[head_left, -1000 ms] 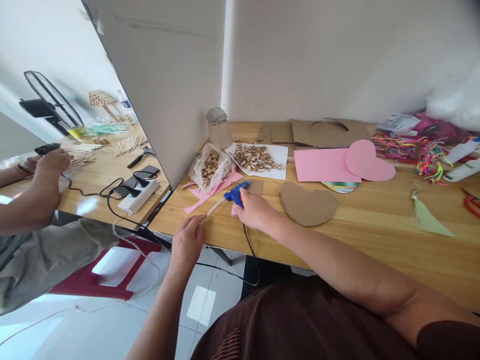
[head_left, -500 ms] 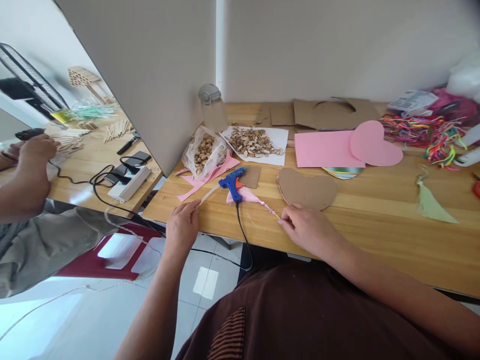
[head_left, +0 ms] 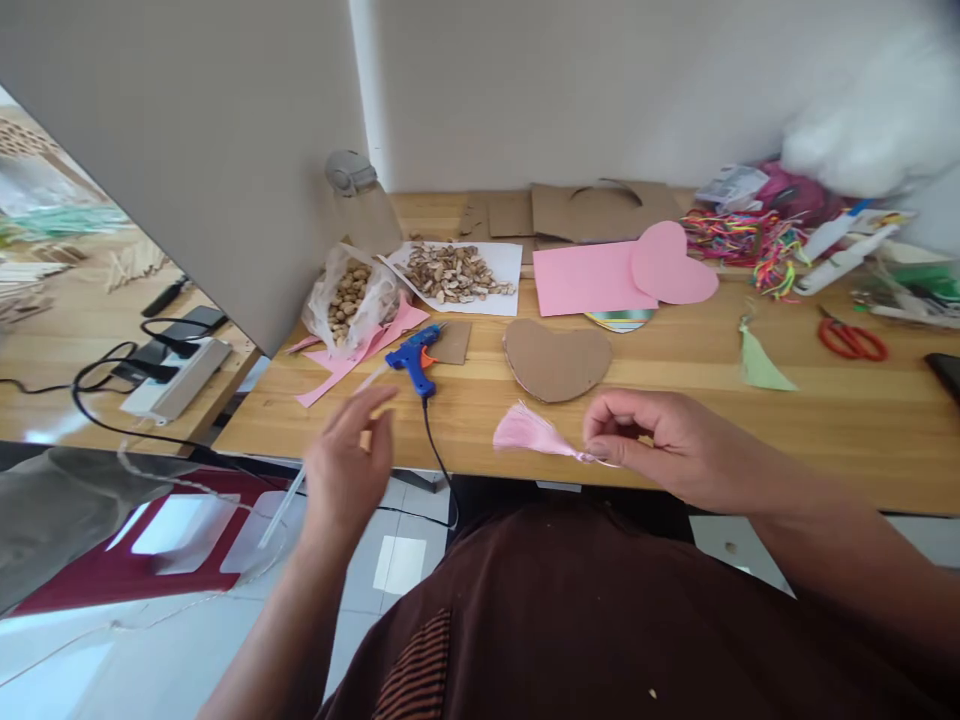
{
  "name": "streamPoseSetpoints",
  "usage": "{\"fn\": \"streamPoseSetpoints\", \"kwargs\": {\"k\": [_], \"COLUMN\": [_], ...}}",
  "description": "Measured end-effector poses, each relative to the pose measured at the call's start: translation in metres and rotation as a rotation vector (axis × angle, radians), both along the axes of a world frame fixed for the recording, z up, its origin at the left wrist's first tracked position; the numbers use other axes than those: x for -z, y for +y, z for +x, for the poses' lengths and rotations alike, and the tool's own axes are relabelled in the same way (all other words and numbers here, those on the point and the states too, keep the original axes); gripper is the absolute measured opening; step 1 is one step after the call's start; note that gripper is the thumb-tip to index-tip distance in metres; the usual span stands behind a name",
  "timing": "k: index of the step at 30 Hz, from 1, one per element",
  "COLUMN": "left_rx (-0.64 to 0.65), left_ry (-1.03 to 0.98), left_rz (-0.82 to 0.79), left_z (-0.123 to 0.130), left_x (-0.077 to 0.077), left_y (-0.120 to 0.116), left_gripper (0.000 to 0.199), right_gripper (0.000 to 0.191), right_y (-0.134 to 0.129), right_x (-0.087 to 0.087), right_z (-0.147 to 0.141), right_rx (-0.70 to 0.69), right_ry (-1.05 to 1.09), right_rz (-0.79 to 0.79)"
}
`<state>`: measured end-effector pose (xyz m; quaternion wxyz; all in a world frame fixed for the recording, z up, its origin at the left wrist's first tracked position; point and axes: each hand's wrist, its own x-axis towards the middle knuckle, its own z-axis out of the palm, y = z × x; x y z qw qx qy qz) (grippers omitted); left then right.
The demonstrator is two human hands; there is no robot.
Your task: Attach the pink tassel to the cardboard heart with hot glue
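Note:
My right hand (head_left: 660, 445) pinches the cord end of a pink tassel (head_left: 529, 430), whose fringe fans out to the left over the table's front edge. Left of it, my left hand (head_left: 352, 455) is slightly blurred, with thumb and fingers apart and nothing seen between them. Just beyond that hand lies a blue glue gun (head_left: 412, 360), a translucent glue stick in its rear end. A pale stick-like thing (head_left: 281, 508) shows below my left hand; what it is I cannot tell. A brown cardboard heart (head_left: 556, 360) lies behind the tassel.
Nuts in a plastic bag (head_left: 349, 305), shell pieces (head_left: 457, 272) on white paper and a bottle (head_left: 364, 205) stand at the back left. Pink card (head_left: 585, 280), a pink heart (head_left: 671, 265), coloured cords (head_left: 727, 235), a green tassel (head_left: 761, 360) and red scissors (head_left: 851, 338) lie rightward.
The pink tassel has come out from beside the glue gun, rightward with my right hand. My left hand has let go of the glue stick and opened. The view has turned right.

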<state>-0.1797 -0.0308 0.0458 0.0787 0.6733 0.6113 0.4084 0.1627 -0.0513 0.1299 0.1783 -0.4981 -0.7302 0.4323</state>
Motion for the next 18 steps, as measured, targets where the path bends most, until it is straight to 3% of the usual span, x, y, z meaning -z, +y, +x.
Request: {"fn": "streamPoseSetpoints", "kwargs": {"k": [2,4,6,7,9,12,18], "left_rx": [0.346,0.685,0.912,0.958,0.942,0.806,0.716], "left_ry": [-0.315,-0.555,-0.68,-0.715,-0.761,-0.782,-0.902], "left_rz": [-0.188,-0.415,-0.567,-0.645,-0.777,-0.896,-1.076], "left_z": [0.042,0.082,0.111,0.121,0.131,0.133,0.134], "left_x": [-0.015,-0.024,-0.028,-0.028,-0.026,-0.022,-0.018], "left_y": [-0.009,-0.014,-0.015,-0.015,-0.014,-0.016,-0.018], "left_gripper": [0.029,0.047,0.065,0.064,0.046,0.025,0.048], "right_gripper": [0.023,0.023,0.022,0.021,0.018,0.014,0.011], "right_y": [-0.003,-0.005,-0.005,-0.005,-0.002,0.007,0.029], "right_x": [-0.004,-0.007,-0.009,-0.009,-0.005,0.007,0.024], "right_z": [-0.003,-0.004,0.0,0.003,0.012,0.025,0.025], "right_rx": [-0.013,-0.027,-0.027,-0.017,0.012,0.047,0.054], "right_ry": [0.078,0.159,0.228,0.248,0.245,0.169,0.259], "right_rz": [-0.034,-0.06,-0.072,-0.069,-0.037,0.032,0.045]}}
